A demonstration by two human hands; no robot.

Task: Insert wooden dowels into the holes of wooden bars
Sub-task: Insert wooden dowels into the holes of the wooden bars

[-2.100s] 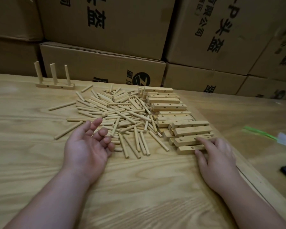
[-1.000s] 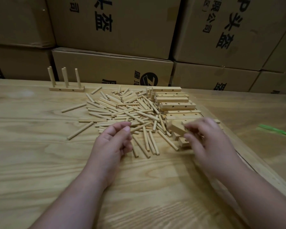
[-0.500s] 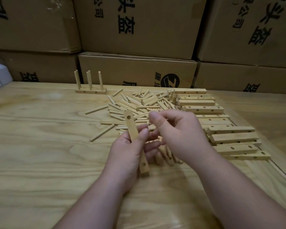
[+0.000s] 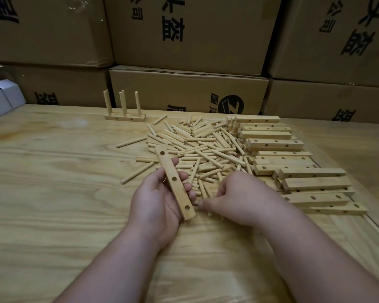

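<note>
One head cam – looks fwd and down, close over the table [image 4: 53, 193] – boxes [image 4: 184, 36] behind.

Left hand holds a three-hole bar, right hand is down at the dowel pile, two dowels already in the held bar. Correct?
Not quite. In the head view the bar in the left hand has three empty holes. The right hand is at the dowel pile.

Bare surface [image 4: 53, 193] is offered left; right is blocked by dowel pile [image 4: 197, 147] and stacked bars [image 4: 293, 171].

Pale tan dowels [image 4: 197, 147] and bars [image 4: 293, 171]; brown cartons [image 4: 188, 92] with black print.
</note>
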